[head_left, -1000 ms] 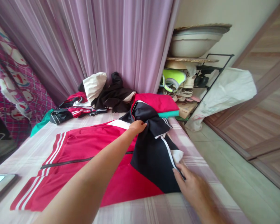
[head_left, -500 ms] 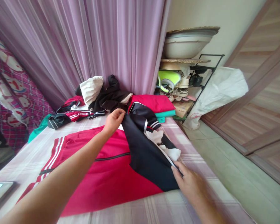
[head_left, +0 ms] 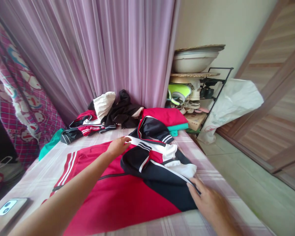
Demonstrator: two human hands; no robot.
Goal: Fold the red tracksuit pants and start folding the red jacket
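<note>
A red, black and white track jacket point(head_left: 127, 193) lies spread on the bed, one black sleeve point(head_left: 134, 160) folded back so its striped cuff rests over the body. My left hand point(head_left: 119, 146) hovers by or touches the white part near that cuff, fingers loosely apart and holding nothing I can see. With thumb and fingers, my right hand point(head_left: 205, 196) grips the jacket's black edge along the white piping. Beside the piping lies a white cloth piece point(head_left: 184, 169), partly on the jacket.
Behind are heaped black and white clothes point(head_left: 123, 111) and a folded red garment point(head_left: 164, 116) on a teal one. A phone point(head_left: 8, 213) lies at the bed's left edge. Right of the bed stand a shoe rack point(head_left: 217, 93) and a white plastic bag point(head_left: 236, 101).
My left hand has let go of the black sleeve and moved slightly down; the sleeve now lies folded over the jacket with its striped cuff showing. My right hand keeps its grip.
</note>
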